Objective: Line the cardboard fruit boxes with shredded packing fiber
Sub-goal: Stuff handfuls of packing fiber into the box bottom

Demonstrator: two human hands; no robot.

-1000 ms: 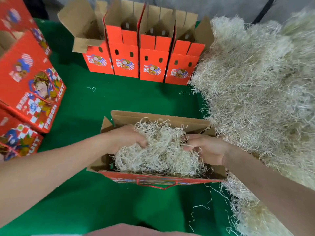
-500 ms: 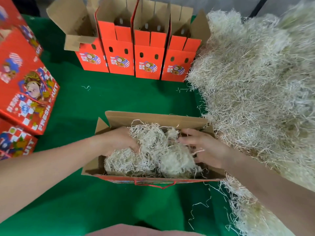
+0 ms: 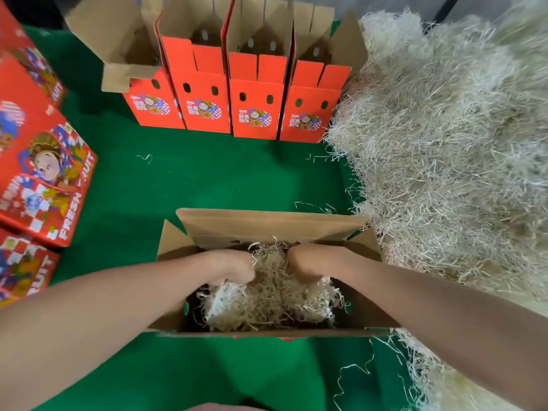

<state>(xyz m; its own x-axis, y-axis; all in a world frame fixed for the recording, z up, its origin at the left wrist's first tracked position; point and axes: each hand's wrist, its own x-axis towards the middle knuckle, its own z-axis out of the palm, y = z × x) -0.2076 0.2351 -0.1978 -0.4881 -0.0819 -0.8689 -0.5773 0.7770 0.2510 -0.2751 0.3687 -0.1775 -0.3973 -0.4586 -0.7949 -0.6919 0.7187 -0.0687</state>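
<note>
Green cloth (image 3: pixel 207 179): spread under everything; the 2 hands are seen above its near middle.
Fiber pile (image 3: pixel 444 143): a large pale heap of shredded packing fiber, lying just right of the right hand and reaching well beyond it.
Closed boxes (image 3: pixel 44 179): red printed fruit boxes, stacked well to the left of the left hand; "FRESH FRUIT" is read on 1 side.
Box row (image 3: pixel 255 108): 4 red boxes stood upright side by side with flaps raised, well beyond both hands; their insides are not seen well enough to tell what they hold.
Open box (image 3: pixel 267 223): a cardboard box with brown inner walls, set around both hands; its far flap is raised just beyond the knuckles.
Fiber wad (image 3: pixel 272 304): a clump of fiber held inside the open box, directly under and between the hands.
Left hand (image 3: pixel 234 266): pushed down into the left part of the wad; the fingers are buried, so it cannot be told whether fiber is gripped or only pressed.
Right hand (image 3: pixel 308 264): pushed down into the right part of the wad, near the left hand; its fingers are hidden likewise, and the grip cannot be told.
Stray strands (image 3: pixel 145 157): a few loose curls left on the cloth, apart from both hands.
</note>
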